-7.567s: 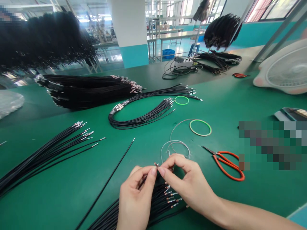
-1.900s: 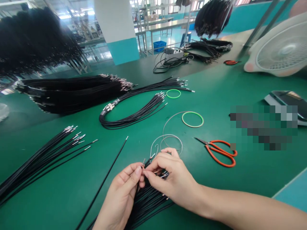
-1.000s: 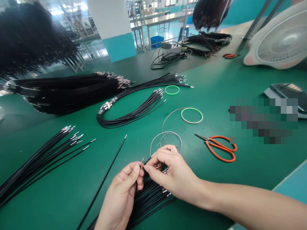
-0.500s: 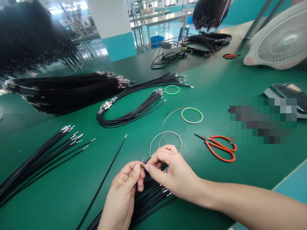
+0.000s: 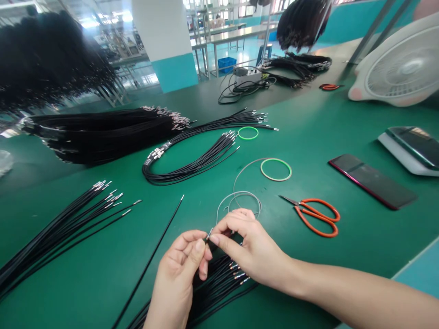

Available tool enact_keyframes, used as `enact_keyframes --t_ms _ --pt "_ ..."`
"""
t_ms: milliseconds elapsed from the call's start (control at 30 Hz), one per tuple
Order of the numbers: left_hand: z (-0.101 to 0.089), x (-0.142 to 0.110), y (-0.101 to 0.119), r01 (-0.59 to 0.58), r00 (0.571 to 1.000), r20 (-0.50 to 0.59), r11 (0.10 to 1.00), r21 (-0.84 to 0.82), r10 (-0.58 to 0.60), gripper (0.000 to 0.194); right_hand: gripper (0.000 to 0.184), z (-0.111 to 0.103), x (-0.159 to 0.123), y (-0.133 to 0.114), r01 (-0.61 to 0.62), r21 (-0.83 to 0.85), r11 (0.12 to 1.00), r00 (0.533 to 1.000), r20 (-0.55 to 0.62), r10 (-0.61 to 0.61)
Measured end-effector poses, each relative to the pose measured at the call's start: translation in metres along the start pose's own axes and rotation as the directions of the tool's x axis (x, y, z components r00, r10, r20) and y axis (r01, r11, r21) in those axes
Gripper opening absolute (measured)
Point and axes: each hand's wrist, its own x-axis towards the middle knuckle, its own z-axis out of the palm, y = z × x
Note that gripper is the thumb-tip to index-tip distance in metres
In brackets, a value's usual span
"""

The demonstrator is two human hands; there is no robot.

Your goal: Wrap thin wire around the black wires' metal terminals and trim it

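Note:
Over the front of the green table, my left hand (image 5: 187, 262) and my right hand (image 5: 242, 235) meet fingertip to fingertip. Between them is the end of a black cable, with a small bright metal tip (image 5: 209, 233) showing at the pinch. Both hands are closed on it; the fingers hide most of the part they hold. Beneath them lies a bundle of black cables (image 5: 219, 283) with metal ends pointing right. A thin grey wire (image 5: 236, 194) coils just beyond my right hand. To the left, a single black cable (image 5: 154, 251) lies apart.
Orange-handled scissors (image 5: 317, 217) lie at the right, near a phone (image 5: 372, 180) and a white fan (image 5: 408, 64). More black cables (image 5: 65, 228) lie at the left. A looped cable bundle (image 5: 185, 171), two green rings (image 5: 248, 133) and a large cable pile (image 5: 103, 135) are farther back.
At the fingertips, the thin copper-coloured tip seen before gives way to a bright metal one, and the fingers shift slightly. The whole view has moved a little.

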Motion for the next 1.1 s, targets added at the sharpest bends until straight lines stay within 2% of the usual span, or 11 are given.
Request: enact_keyframes --t_ms 133,233,300,333,433,500,567,733,900,1000,1100 --pt "-0.001 0.001 0.000 -0.045 0.997 -0.053 0.995 0.085 0.049 0.032 0.015 -0.011 0.002 0.005 0.033 -0.082 0.996 0.993 -0.111 -0.042" --pt "0.000 -0.002 -0.003 -0.130 0.983 -0.097 0.958 0.254 0.159 0.022 0.012 -0.027 0.004 0.002 -0.013 -0.056 0.998 0.986 -0.166 0.003" --pt "0.002 -0.005 -0.005 -0.272 0.944 -0.061 0.871 0.408 0.324 0.007 0.027 -0.036 0.004 -0.001 -0.106 0.018 0.994 0.993 -0.057 0.107" --pt "0.002 -0.006 -0.005 -0.357 0.911 -0.015 0.803 0.477 0.413 0.002 0.034 -0.038 0.004 -0.003 -0.178 0.054 0.983 0.984 0.031 0.177" --pt "0.002 -0.009 -0.005 -0.530 0.821 0.149 0.638 0.558 0.552 0.014 0.044 -0.040 0.004 -0.004 -0.376 0.154 0.914 0.902 0.286 0.323" --pt "0.000 -0.009 -0.005 -0.583 0.789 0.220 0.588 0.561 0.573 0.022 0.046 -0.037 0.005 -0.003 -0.441 0.228 0.868 0.862 0.377 0.338" --pt "-0.002 -0.009 -0.005 -0.618 0.764 0.272 0.545 0.566 0.585 0.027 0.044 -0.034 0.005 -0.001 -0.471 0.278 0.837 0.845 0.415 0.338" --pt "-0.004 -0.007 -0.006 -0.665 0.731 0.335 0.508 0.547 0.595 0.033 0.035 -0.032 0.006 0.002 -0.499 0.320 0.805 0.837 0.420 0.352" --pt "-0.007 -0.007 -0.007 -0.703 0.694 0.398 0.446 0.553 0.600 0.036 0.029 -0.032 0.005 0.003 -0.500 0.301 0.812 0.835 0.415 0.360" --pt "-0.010 -0.006 -0.008 -0.693 0.708 0.414 0.447 0.566 0.572 0.035 0.028 -0.031 0.005 0.004 -0.456 0.314 0.833 0.859 0.399 0.320" --pt "-0.010 -0.006 -0.011 -0.634 0.768 0.379 0.524 0.569 0.517 0.029 0.028 -0.030 0.005 0.005 -0.413 0.308 0.857 0.880 0.376 0.289"
